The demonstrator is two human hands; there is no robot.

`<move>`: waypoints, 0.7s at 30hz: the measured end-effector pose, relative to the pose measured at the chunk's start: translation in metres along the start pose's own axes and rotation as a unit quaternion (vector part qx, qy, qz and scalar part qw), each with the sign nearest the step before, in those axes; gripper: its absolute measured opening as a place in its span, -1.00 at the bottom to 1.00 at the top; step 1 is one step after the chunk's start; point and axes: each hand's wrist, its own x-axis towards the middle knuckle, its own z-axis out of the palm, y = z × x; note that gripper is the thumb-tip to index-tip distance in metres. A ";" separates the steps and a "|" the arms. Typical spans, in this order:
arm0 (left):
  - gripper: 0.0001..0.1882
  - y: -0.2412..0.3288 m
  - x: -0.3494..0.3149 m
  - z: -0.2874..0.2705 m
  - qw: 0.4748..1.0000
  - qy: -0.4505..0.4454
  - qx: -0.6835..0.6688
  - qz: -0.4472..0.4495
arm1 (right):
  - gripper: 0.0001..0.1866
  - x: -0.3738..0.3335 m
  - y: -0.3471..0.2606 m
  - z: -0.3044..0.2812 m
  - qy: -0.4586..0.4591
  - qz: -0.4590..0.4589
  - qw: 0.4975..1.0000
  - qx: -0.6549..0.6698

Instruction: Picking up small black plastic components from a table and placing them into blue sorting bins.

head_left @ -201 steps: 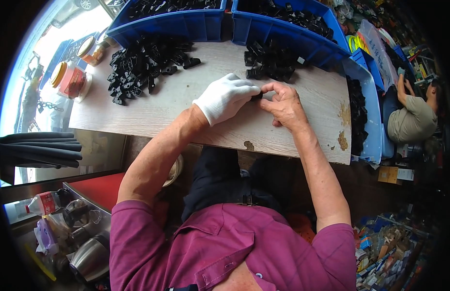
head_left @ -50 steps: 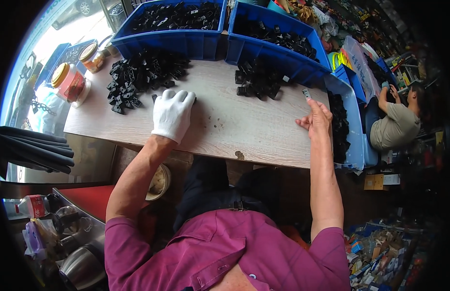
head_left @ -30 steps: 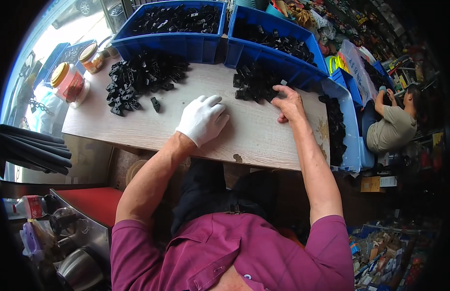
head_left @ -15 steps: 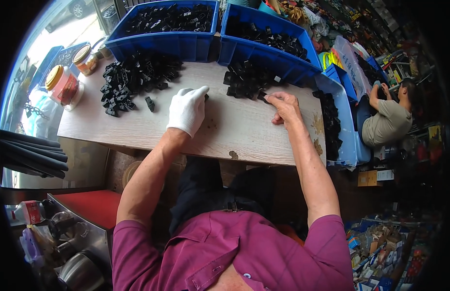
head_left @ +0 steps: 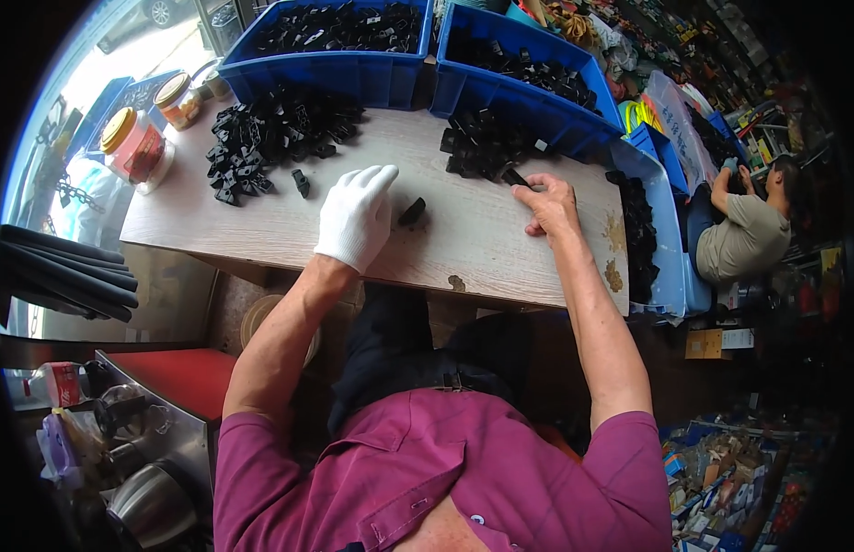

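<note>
My left hand (head_left: pixel 356 219), in a white knit glove, hovers over the middle of the wooden table (head_left: pixel 482 253), fingers loosely stretched and nothing visible in them. Just to its right a single small black plastic part (head_left: pixel 412 212) lies on the tabletop. My bare right hand (head_left: pixel 550 204) pinches another black part (head_left: pixel 512 177) between thumb and fingers, at the near edge of a small pile of black parts (head_left: pixel 482 145). To the left spreads a larger pile of similar parts (head_left: pixel 270 133), with one loose piece (head_left: pixel 301 183) in front of it.
Two blue bins (head_left: pixel 330 78) (head_left: pixel 537 106) full of black parts line the table's back. A light-blue tub (head_left: pixel 668 221) of parts stands at the right. Jars (head_left: pixel 132 147) sit at the left corner. A person (head_left: pixel 744 221) sits beyond the tub at right.
My left hand has come away from the black part, which now shows on the table beside it. My right hand has drawn a black part slightly from the pile. The view has shifted a little.
</note>
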 end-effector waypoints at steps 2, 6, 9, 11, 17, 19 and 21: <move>-0.65 0.006 -0.001 -0.002 0.994 0.086 -0.063 -0.022 | -0.54 -0.007 0.001 -0.001 -0.004 0.003 1.000 0.005; -0.68 0.029 0.000 -0.009 0.993 0.043 -0.094 0.064 | -0.56 -0.025 0.000 -0.002 -0.036 0.007 0.999 0.038; -0.71 0.030 0.001 -0.008 0.997 0.007 -0.059 0.041 | -0.57 -0.036 -0.001 0.001 -0.050 0.007 0.997 0.052; -0.72 0.028 -0.003 -0.009 0.999 -0.023 -0.023 0.012 | -0.57 -0.039 0.001 0.003 -0.054 0.007 0.997 0.060; -0.81 0.016 -0.004 0.003 1.000 -0.010 0.000 -0.022 | -0.59 -0.042 0.006 0.007 -0.063 -0.003 0.995 0.078; -0.83 0.018 -0.002 0.005 0.999 0.005 -0.016 -0.038 | -0.60 -0.044 0.008 0.006 -0.047 -0.015 0.996 0.076; -0.85 0.020 0.002 0.007 0.998 -0.040 -0.004 -0.039 | -0.60 -0.045 0.007 0.006 -0.044 -0.013 0.996 0.079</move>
